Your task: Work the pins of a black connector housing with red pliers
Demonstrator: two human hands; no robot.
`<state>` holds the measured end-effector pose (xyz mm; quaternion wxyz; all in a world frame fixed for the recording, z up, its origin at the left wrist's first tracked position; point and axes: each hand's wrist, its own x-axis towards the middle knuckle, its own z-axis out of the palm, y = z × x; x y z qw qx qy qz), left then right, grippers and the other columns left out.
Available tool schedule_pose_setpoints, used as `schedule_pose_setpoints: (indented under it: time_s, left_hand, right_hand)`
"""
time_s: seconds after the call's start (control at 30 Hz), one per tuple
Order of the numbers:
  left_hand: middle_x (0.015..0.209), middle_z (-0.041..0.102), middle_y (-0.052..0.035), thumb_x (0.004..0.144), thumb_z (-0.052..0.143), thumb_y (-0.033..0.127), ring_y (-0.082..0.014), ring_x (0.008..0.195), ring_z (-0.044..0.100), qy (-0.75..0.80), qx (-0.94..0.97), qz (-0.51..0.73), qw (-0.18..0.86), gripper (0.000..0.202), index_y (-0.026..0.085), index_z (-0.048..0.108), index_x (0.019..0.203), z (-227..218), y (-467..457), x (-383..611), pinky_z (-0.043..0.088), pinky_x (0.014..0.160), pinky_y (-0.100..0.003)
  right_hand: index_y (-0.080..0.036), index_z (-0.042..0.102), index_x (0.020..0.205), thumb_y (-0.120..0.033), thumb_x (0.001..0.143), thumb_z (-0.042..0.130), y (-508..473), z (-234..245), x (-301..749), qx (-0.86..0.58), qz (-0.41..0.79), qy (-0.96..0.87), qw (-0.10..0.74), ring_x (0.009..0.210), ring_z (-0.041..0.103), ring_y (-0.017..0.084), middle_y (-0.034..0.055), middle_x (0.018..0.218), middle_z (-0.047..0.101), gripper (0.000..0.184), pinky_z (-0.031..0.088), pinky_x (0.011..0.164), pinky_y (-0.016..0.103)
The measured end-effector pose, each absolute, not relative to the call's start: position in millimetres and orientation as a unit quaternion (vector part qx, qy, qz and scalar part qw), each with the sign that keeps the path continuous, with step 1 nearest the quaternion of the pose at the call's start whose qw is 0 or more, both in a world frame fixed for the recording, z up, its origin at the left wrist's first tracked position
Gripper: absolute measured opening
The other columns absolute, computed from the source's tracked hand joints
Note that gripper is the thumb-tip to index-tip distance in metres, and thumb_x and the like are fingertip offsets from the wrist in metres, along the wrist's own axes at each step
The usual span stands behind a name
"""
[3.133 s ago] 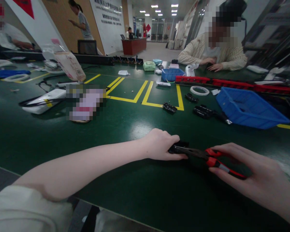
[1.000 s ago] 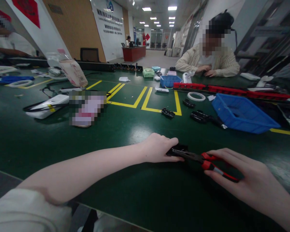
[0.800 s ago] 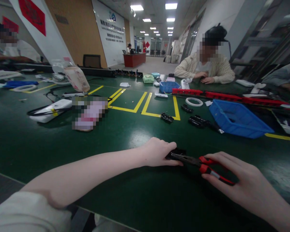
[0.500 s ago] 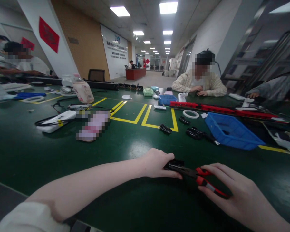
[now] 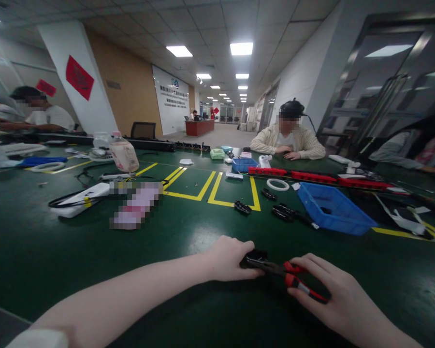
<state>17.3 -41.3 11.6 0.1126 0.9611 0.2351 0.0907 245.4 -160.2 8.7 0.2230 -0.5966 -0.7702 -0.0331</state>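
Note:
My left hand (image 5: 230,258) lies on the green table (image 5: 58,251), its fingers closed round a small black part (image 5: 255,256) near the front edge. My right hand (image 5: 333,299) grips the red handles of a pair of pliers (image 5: 293,280). The pliers' dark jaws reach left to the black part, right by my left thumb. Most of the black part is hidden under my left hand.
A blue bin (image 5: 331,208) sits at the right, with loose black parts (image 5: 282,212) and a white tape ring (image 5: 277,184) beside it. Yellow floor-style lines (image 5: 210,191) mark the table. A bottle (image 5: 124,153) and white device (image 5: 81,198) lie left. A person (image 5: 288,142) sits across.
The view has tilted upward, showing more ceiling, so my hands sit lower in the picture. Both hands keep the same hold on the black part and pliers.

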Motion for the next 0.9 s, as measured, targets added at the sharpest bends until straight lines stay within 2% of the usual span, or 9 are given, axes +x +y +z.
schedule_pose_setpoints:
  time_s: [0.27,0.67,0.9]
  left_hand:
    - [0.070,0.063,0.0010,0.081,0.054,0.059,-0.0156,0.058,0.060,0.243,0.959,0.082,0.124,0.039,0.020,0.051,0.081,14.2,-41.4,17.5,0.032,0.047,-0.021]
    - [0.068,0.062,0.0023,0.081,0.053,0.059,-0.0154,0.056,0.060,0.239,0.955,0.096,0.148,0.039,0.020,0.051,0.080,9.7,-38.6,16.9,0.032,0.045,-0.022]
    - [0.068,0.062,0.0018,0.082,0.054,0.057,-0.0151,0.056,0.059,0.228,0.958,0.093,0.148,0.037,0.020,0.052,0.082,11.3,-39.0,16.3,0.034,0.047,-0.021]
  right_hand:
    - [-0.025,0.061,0.106,-0.044,0.077,0.061,-157.2,12.2,246.1,-0.590,-0.007,-0.777,0.221,0.089,0.065,0.019,0.0066,0.102,0.066,0.035,0.056,0.075,0.031]
    - [-0.025,0.058,0.106,-0.041,0.077,0.062,-162.9,14.1,241.8,-0.590,-0.012,-0.757,0.280,0.091,0.063,0.020,0.0053,0.101,0.065,0.033,0.055,0.076,0.034]
    - [-0.024,0.057,0.108,-0.042,0.078,0.061,-162.7,13.3,247.3,-0.571,-0.060,-0.783,0.237,0.089,0.064,0.019,0.0060,0.101,0.065,0.035,0.056,0.075,0.032]
